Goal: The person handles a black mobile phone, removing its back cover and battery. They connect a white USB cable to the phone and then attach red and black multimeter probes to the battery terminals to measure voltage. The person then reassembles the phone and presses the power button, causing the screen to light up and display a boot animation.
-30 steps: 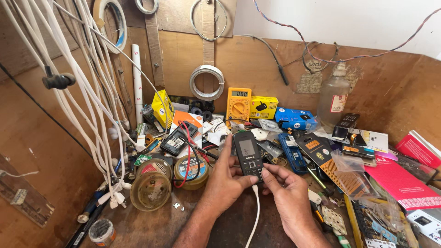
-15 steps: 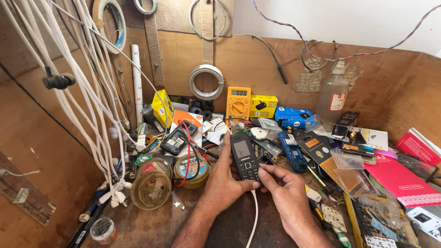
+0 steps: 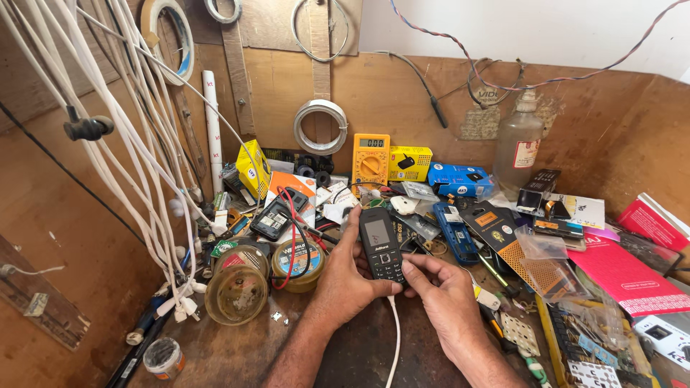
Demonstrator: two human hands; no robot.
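Lowered slightly since earlier, the keypad phone (image 3: 380, 245) sits clamped in the left hand (image 3: 345, 276). Its white cable (image 3: 394, 338) is plugged in (screen blank), while the right hand (image 3: 442, 287) pinches its lower edge.

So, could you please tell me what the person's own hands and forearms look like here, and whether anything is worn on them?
Both the left hand and the right hand are bare: no gloves, and no rings, watch or bracelet that I can see. The forearms are uncovered right to the picture's lower edge, so no sleeve shows. The nails look short and plain.
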